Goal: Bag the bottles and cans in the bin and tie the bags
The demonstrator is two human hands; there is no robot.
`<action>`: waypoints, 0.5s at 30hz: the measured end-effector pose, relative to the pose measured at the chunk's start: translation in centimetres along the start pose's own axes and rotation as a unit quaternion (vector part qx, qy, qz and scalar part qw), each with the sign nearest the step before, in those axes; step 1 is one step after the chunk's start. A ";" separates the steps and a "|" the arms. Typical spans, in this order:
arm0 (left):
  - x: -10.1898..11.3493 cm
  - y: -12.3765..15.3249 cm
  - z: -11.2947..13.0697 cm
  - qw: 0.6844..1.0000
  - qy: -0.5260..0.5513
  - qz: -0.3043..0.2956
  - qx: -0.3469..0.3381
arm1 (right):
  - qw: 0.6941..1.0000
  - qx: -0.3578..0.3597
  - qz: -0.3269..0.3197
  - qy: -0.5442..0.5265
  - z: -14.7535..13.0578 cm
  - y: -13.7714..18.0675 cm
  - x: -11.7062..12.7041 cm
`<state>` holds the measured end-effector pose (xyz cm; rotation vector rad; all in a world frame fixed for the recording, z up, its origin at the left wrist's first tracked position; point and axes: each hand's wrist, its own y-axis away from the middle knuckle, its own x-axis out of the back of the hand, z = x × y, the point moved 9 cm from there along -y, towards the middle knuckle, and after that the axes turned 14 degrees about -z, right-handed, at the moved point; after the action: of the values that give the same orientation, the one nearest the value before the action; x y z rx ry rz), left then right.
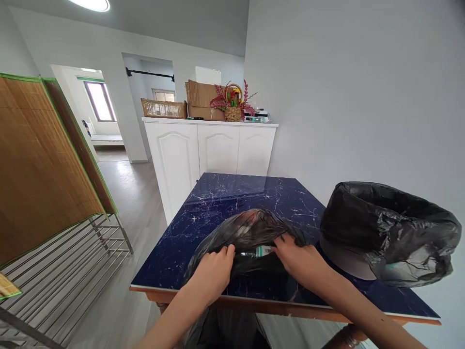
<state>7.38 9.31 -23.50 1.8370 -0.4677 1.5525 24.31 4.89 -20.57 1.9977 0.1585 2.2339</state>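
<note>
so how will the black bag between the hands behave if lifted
The black bag will likely flop and sag, since its film looks thin and creased. Things could spill if it tips, as it gapes open around a barcoded item.

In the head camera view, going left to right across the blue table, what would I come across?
The left hand, then the barcoded green-and-white pack showing in the mouth of the loose black bag, then the right hand, then the bag-lined bin.
</note>
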 end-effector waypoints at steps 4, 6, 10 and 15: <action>-1.0 0.2 -2.4 0.998 0.002 -0.013 0.054 | 0.999 -0.036 -0.024 -0.014 2.2 0.4 -1.9; -1.0 0.4 -3.2 0.998 0.005 -0.015 0.067 | 0.998 -0.040 -0.041 -0.028 2.9 0.9 -3.1; -0.4 0.2 -4.0 0.998 0.015 -0.004 0.066 | 0.995 -0.026 -0.040 -0.092 3.7 1.9 -5.1; 0.4 -1.2 -3.4 0.999 0.044 0.012 -0.014 | 0.979 0.049 -0.008 -0.197 3.5 2.2 -6.6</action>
<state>5.83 12.52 -23.21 1.7386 -0.4703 1.6278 28.43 1.56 -26.28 2.4314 0.2426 1.8040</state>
